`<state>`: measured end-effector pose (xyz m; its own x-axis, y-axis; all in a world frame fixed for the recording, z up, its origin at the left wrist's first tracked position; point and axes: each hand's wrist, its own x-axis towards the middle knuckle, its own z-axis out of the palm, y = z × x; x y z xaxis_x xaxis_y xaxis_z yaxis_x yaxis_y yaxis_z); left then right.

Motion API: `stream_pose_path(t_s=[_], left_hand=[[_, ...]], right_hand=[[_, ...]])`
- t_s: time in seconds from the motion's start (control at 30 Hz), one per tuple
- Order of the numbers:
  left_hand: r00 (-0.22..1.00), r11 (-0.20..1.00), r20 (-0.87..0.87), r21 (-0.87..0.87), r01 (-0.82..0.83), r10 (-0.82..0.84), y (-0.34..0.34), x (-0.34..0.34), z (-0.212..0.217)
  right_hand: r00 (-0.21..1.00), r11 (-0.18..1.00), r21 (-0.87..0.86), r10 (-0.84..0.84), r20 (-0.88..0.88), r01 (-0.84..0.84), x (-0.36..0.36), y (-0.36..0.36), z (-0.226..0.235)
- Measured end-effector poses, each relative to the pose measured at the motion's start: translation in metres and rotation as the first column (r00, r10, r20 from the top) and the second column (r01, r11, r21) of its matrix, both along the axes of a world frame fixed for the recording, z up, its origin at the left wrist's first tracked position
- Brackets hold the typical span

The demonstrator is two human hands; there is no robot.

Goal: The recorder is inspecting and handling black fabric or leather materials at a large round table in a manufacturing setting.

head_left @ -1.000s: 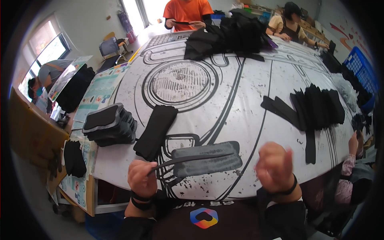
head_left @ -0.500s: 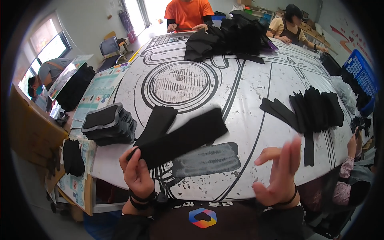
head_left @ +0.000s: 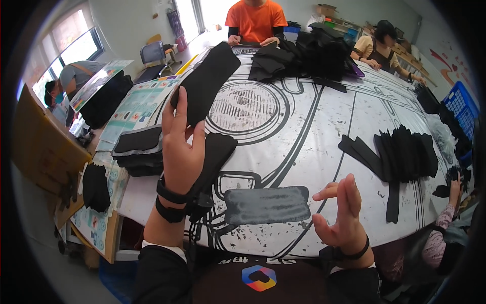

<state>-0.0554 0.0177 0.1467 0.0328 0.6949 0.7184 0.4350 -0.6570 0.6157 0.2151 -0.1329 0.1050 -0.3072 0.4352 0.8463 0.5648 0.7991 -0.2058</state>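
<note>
Fabric strip (head_left: 215,71) pinched in your left hand (head_left: 183,152); right hand (head_left: 345,223) empty, fingers spread; ten-o'clock pad stack (head_left: 137,141) seems finished, two-o'clock strip pile (head_left: 406,157) seems pending.

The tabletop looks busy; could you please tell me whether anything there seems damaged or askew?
Yes: the white tabletop looks dark-speckled and worn, and black strips stick out askew from the bunched black pile at right.

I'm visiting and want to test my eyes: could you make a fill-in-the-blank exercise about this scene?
The left hand holds a strip coloured ____.
The right hand holds ____.
The flat oblong beside the right hand is coloured ____.
The crate at the far right is coloured ____.
Missing words: black; nothing; grey; blue.
</note>
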Motion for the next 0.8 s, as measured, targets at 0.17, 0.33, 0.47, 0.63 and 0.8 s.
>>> stream_pose_path(t_s=[0.17, 0.33, 0.47, 0.63, 0.8], left_hand=[[0.985, 0.986, -0.040, 0.016, 0.169, -0.168, -0.003, 0.002, 0.001], [0.849, 0.892, -0.282, -0.074, 0.445, -0.447, -0.031, -0.001, 0.002], [0.691, 0.789, -0.538, 0.076, 0.610, -0.482, -0.042, 0.002, 0.001], [0.567, 0.705, -0.678, 0.102, 0.702, -0.468, -0.049, -0.004, -0.008], [0.626, 0.731, -0.538, 0.024, 0.682, -0.565, -0.050, -0.024, -0.029]], right_hand=[[0.998, 0.996, -0.061, -0.064, -0.030, 0.062, 0.003, 0.002, -0.004], [0.819, 0.771, -0.554, -0.075, -0.568, -0.314, 0.001, 0.020, -0.018], [0.369, 0.324, -0.430, -0.234, -0.900, -0.843, 0.011, 0.037, -0.035], [0.209, 0.368, -0.309, -0.286, -0.935, -0.877, 0.028, 0.044, -0.042], [0.263, 0.477, -0.449, -0.406, -0.875, -0.756, 0.022, 0.041, -0.036]])
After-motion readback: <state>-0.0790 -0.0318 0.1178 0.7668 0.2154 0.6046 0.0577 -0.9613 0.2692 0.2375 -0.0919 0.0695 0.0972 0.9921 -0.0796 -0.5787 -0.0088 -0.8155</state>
